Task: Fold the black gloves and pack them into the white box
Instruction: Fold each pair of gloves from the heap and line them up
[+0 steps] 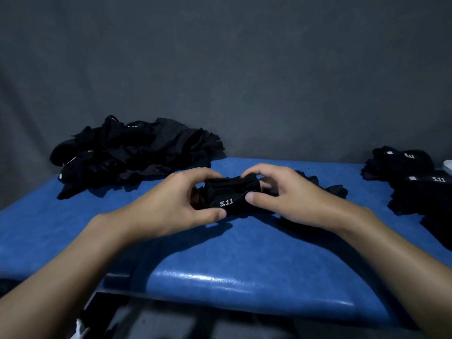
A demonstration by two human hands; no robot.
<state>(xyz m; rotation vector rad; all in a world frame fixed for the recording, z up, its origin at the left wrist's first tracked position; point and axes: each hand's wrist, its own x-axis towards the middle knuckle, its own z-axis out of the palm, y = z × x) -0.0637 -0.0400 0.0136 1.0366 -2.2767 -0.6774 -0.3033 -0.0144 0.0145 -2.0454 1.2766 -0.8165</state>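
Observation:
A folded black glove [230, 195] with white "5.11" lettering lies at the middle of the blue table [244, 253]. My left hand [176, 204] grips its left end, thumb under the lettering and fingers curled over the top. My right hand [286, 194] pinches its right end, thumb on the near side and fingers arched over the far side. More black fabric [325, 187] trails out behind my right hand. A sliver of the white box [448, 165] shows at the far right edge.
A loose heap of unfolded black gloves [132, 152] sits at the table's back left. Folded gloves with "5.11" marks are stacked [415, 177] at the right. A grey cloth wall stands behind the table. The table's rounded front edge is near me.

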